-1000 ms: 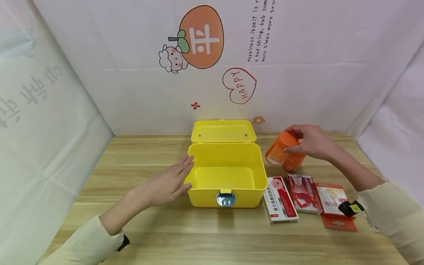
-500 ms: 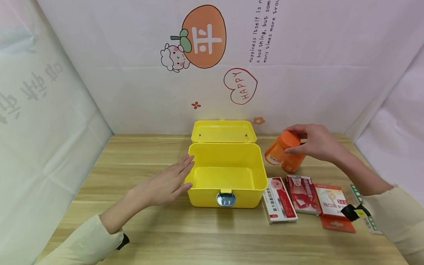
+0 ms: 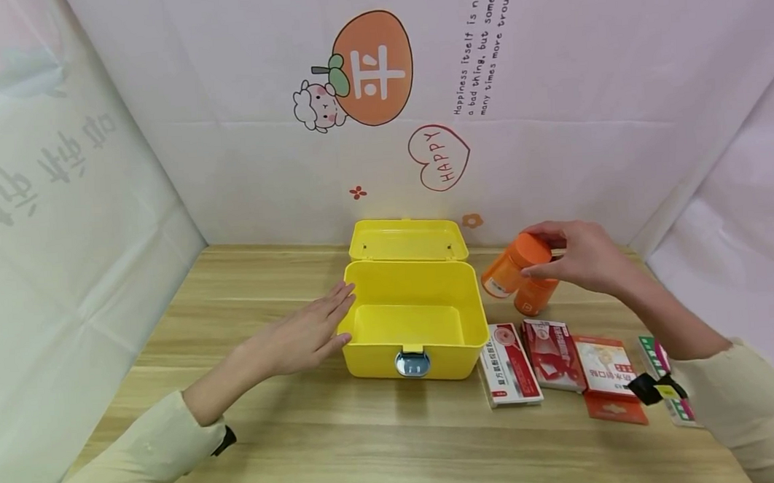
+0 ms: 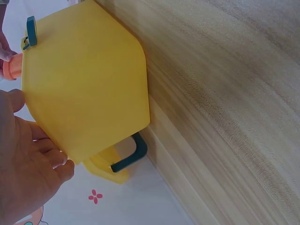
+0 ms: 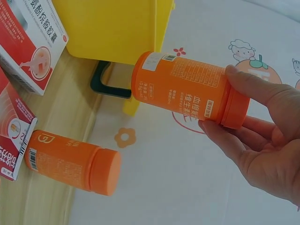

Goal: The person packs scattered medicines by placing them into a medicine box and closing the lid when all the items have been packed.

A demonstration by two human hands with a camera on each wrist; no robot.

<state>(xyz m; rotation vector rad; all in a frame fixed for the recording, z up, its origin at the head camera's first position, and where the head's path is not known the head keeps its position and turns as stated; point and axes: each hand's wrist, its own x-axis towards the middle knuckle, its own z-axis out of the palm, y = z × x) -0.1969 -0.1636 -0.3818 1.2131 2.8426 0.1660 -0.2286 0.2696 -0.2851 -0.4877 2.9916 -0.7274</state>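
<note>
My right hand [image 3: 581, 257] pinches an orange pill bottle [image 3: 503, 273] near its cap, between thumb and fingers. In the right wrist view the held bottle is raised off the table and tilted. A second orange bottle [image 5: 61, 159] stands on the table below it, apart from the hand. The yellow box [image 3: 380, 358] has its lid [image 3: 406, 239] thrown back, and its inside shows bare. Against the box's left rim, my left hand [image 3: 306, 337] lies with fingers extended, touching the wall. The left wrist view shows its fingertips along the box edge.
Right of the yellow box lie a white-and-red medicine box [image 3: 510, 365], a dark red box [image 3: 553, 354] and an orange-and-white packet [image 3: 609, 368]. A green-and-white pack [image 3: 656, 355] is partly hidden by the right forearm. A printed white backdrop [image 3: 259, 182] closes off the table's rear.
My right hand and the bottle have shifted slightly up and to the right. The right sleeve has moved right, uncovering the green-and-white pack. The left hand has stayed put.
</note>
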